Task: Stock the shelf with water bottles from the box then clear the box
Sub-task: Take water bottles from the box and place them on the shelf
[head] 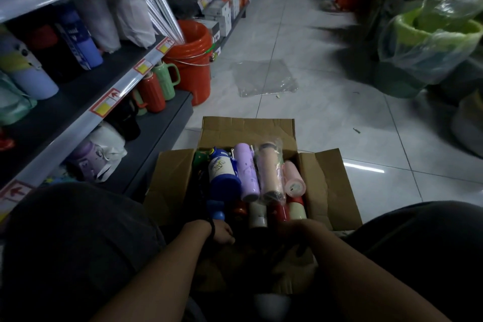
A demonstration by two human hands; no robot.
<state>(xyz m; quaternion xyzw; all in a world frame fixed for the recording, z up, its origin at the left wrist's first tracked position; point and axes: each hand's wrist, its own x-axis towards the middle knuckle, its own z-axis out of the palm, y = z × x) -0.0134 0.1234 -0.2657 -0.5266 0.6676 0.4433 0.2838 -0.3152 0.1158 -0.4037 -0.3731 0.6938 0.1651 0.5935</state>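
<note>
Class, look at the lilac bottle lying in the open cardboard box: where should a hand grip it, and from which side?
Probably grip the lilac bottle round the middle of its barrel, coming from above. It lies on its side atop the others, with a blue-and-white bottle close on one side and a plastic-wrapped bottle on the other, so only its upper surface is free.

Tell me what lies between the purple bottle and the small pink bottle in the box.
A long bottle in clear plastic wrap lies between the purple bottle and the small pink bottle, seen in the head view.
</note>
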